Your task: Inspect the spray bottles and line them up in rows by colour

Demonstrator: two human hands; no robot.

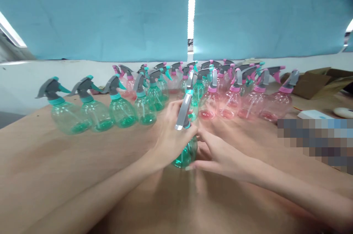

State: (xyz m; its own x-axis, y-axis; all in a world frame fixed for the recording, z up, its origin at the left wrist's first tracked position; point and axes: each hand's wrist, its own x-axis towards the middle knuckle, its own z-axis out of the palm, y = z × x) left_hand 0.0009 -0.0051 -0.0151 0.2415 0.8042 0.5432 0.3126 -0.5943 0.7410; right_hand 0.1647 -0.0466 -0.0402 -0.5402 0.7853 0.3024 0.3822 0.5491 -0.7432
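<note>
Keeping the bottle (182, 158) steady, centred in front of the other bottles (123, 112), calls for firm hold from the left hand (170, 133), clamped around its neck, and light support from the right hand (220, 155), curved beside its body, whose grip I cannot tell.

The green spray bottle (183, 157) reads to me, on my remote feed, as glossy clear plastic, its spray head (183, 112) smooth, shiny plastic; I see a matt tabletop (41, 175), dull cardboard box (311, 84), matt cloth-like curtain (96, 10)
</note>
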